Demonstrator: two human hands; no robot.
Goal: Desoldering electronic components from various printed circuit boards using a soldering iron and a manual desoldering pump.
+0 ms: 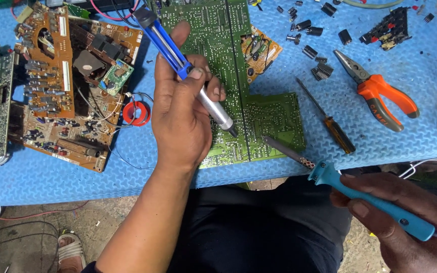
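Observation:
My left hand grips a blue and silver desoldering pump, its tip resting on the solder side of a green circuit board. The board lies on a blue table mat. My right hand holds a teal-handled soldering iron at the mat's near edge. The iron's metal tip touches the board's lower right corner, a little right of the pump's tip.
A brown circuit board with many parts lies at the left, a red solder spool beside it. An orange-handled screwdriver and orange-handled pliers lie at the right. Several loose black components are scattered at the back.

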